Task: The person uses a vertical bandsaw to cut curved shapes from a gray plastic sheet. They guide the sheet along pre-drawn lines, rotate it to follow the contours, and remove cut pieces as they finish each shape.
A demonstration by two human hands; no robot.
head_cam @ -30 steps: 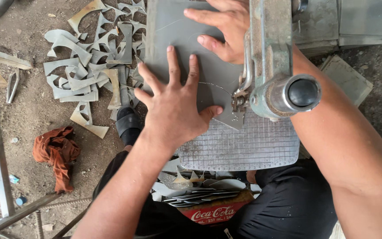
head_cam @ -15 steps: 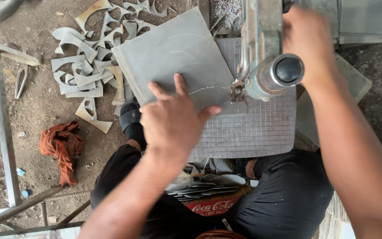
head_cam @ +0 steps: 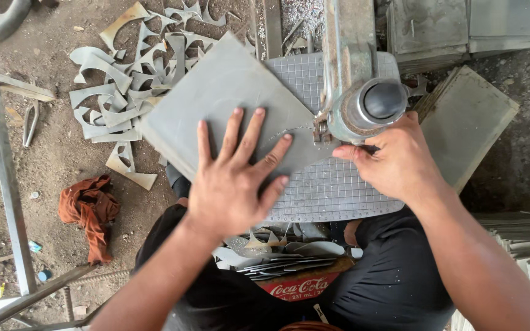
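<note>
My left hand [head_cam: 235, 184] lies flat, fingers splayed and gripping nothing, pressing the square grey metal sheet [head_cam: 216, 104] on the gridded saw table [head_cam: 338, 190]. Half a second ago my right hand [head_cam: 394, 160] was raised; now it rests loosely curled, nothing in its grasp, at the sheet's corner beside the blade [head_cam: 320, 125], and the cut can be guided.

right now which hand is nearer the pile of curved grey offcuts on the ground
Left. The left hand lies flat on the square grey sheet, just beside the offcuts. The right hand is across the saw table, under the machine head.
</note>
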